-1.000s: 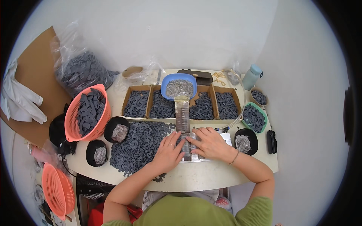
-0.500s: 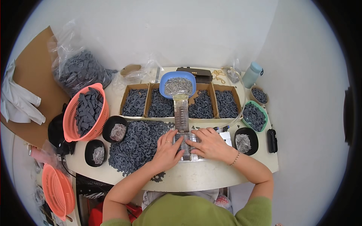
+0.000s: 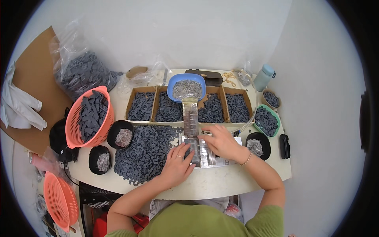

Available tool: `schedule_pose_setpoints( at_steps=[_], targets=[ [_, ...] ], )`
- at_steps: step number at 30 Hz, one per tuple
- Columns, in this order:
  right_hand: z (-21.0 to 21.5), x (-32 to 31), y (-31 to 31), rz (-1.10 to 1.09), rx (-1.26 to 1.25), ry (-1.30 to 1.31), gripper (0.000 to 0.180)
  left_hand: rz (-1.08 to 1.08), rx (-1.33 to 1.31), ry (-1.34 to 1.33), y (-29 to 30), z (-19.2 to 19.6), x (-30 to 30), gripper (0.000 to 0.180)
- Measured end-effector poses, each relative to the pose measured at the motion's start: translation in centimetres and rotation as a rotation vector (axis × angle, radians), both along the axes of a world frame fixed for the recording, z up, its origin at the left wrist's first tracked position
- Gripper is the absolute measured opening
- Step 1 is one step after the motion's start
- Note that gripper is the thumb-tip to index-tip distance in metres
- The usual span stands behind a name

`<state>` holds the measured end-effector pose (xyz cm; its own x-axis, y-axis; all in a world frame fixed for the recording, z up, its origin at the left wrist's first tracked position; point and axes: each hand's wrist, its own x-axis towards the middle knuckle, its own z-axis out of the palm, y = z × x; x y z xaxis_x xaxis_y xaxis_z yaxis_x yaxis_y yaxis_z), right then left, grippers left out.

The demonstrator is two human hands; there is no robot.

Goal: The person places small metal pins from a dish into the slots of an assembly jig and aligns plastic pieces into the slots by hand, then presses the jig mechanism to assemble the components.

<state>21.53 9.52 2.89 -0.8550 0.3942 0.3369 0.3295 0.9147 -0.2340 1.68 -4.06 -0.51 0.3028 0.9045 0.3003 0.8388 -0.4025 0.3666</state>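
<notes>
At one fixture [image 3: 203,153], two hands [image 3: 176,166], one ring [image 3: 179,157] (left), one bracelet [image 3: 247,159]

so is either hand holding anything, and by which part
Cannot be told: the left hand touches the slotted fixture, the right hand is near its far edge; any pinch is hidden.

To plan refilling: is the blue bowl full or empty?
The blue bowl is partly full: small silvery pieces lie inside, bare wall showing above.
</notes>
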Motion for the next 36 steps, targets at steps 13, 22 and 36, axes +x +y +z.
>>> schedule_pose_setpoints(
  at_steps=[13, 22, 36],
  targets=[
    [-0.3, -7.2, 6.7, -0.499, -0.016, 0.292, 0.040, 0.128, -0.070, 0.035, -1.5, 0.1, 1.4, 0.060],
    [0.8, -7.3, 5.9, -0.344, -0.515, 0.622, 0.041, 0.075, 0.082, 0.162, 0.5, -0.8, 0.1, 0.055],
    [-2.0, -0.8, -12.0, -0.016, 0.374, -0.052, 0.036, 0.210, 0.099, -0.176, -0.3, 3.4, -5.0, 0.039]
  ],
)
